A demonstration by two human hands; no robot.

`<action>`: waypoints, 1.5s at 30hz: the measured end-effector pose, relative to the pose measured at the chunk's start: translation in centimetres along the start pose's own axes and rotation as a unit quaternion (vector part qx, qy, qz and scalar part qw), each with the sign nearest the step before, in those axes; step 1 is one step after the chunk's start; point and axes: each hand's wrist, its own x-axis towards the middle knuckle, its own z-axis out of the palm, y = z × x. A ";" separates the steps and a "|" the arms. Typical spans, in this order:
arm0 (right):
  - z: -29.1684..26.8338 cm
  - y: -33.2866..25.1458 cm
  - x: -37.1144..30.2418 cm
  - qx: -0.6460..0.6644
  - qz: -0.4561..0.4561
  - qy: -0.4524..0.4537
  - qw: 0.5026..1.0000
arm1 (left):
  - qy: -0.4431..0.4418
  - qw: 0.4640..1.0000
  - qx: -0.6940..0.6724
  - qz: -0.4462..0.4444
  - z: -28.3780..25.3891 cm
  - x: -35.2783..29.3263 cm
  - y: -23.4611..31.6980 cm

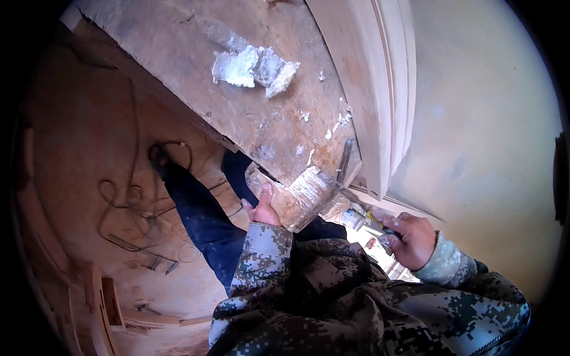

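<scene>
A small worn board (pixel 297 207) with white, ridged paste smeared over it is tilted at the bench's near edge. My left hand (pixel 264 209) grips its left side, thumb on top and the other fingers mostly hidden beneath. To the right, my right hand (pixel 412 240) is closed round a slim hand tool (pixel 371 213) with a yellow part near its middle. Its grey far end lies against the board's right edge; whether it is a scraper or a brush I cannot tell. A dark thin piece (pixel 268 173) lies across the board's upper left edge.
The stained bench top (pixel 196 65) carries a crumpled white clump (pixel 255 66), white crumbs and a narrow dark bar (pixel 345 160). Long pale wooden mouldings (pixel 386 89) lean along the right by a plain wall (pixel 475 118). Cables (pixel 130 190) and wooden frames (pixel 113 302) lie on the floor.
</scene>
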 end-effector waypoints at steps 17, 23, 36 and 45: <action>-2.6 -0.8 2.5 0.003 0.003 -0.057 0.998 | 0.022 0.999 -0.027 -0.008 -0.7 0.1 -0.3; -1.1 -0.5 3.3 0.036 0.043 -0.061 0.997 | 0.014 0.998 -0.050 0.019 -0.2 -0.1 -0.4; 3.0 2.4 3.3 0.439 0.176 -0.126 0.872 | -0.030 0.998 -0.053 0.034 -2.5 2.0 -2.5; 1.9 5.8 2.5 0.349 0.096 -0.062 0.930 | -0.054 0.997 -0.042 0.044 -2.6 2.3 -2.5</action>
